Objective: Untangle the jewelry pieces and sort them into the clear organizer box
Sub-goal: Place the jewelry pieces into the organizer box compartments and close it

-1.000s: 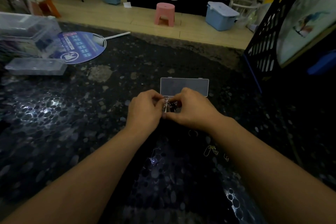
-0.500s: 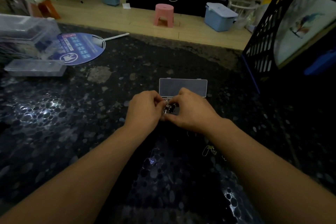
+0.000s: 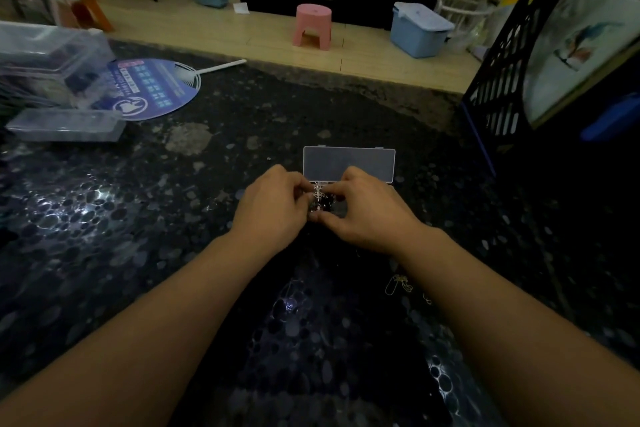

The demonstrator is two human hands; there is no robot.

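Dark pebble-patterned tabletop [image 3: 138,236] fills most of the view, with a wooden floor beyond it where a pink stool [image 3: 312,25] and a blue lidded bin [image 3: 419,29] are seen. At the right edge a black perforated rack [image 3: 498,80] is stood; at the left, clear storage boxes [image 3: 52,62] and a round blue hand fan [image 3: 152,88] are laid. Near the middle, the clear organizer box [image 3: 349,163] is set, its lid thrown back flat; its compartments are hidden behind the hands, so what has been sorted cannot be told. Just in front of it, the left hand [image 3: 268,210] and the right hand [image 3: 363,213] are brought together, and a small tangled cluster of jewelry [image 3: 320,199] is pinched between their curled fingertips. A thin gold chain [image 3: 398,282] is left loose on the table beside the right forearm. The untangling is judged unfinished, and most of the sorting is probably left.
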